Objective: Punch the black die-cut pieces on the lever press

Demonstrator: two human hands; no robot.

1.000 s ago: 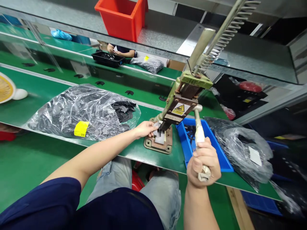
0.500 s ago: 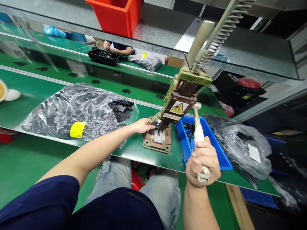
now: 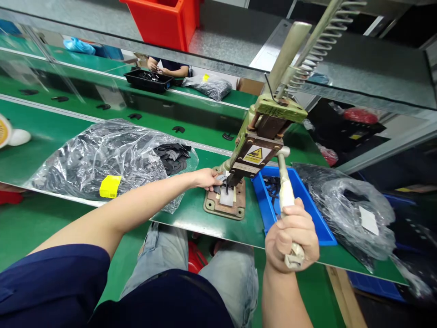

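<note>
Pinched in my left hand (image 3: 207, 178) is a dark curved plastic piece (image 3: 220, 182), held at the base of a green hand press (image 3: 259, 136). My right hand (image 3: 292, 234) is wrapped around the taped press lever (image 3: 286, 187), which slants down toward me. The ram sits low over a light metal plate (image 3: 226, 197) on the rusty base (image 3: 223, 210). Left of the press, a clear plastic bag (image 3: 102, 155) holds many dark curved pieces (image 3: 173, 157), some showing at its mouth. Where the piece meets the tooling is partly hidden by my fingers.
A blue bin (image 3: 316, 223) with black parts stands right of the press, beside another plastic bag (image 3: 362, 218). Behind runs a green belt (image 3: 153, 124) carrying spaced dark pieces. Overhead, a metal shelf (image 3: 225, 41) bears a red bin (image 3: 164, 23). Across the line, a person's hands (image 3: 162, 69) work near a black tray (image 3: 148, 84).
The curved piece in my left hand has tilted and now shows a lighter grey face. My right hand and the lever appear slightly lower and farther right; the view has shifted a little.
</note>
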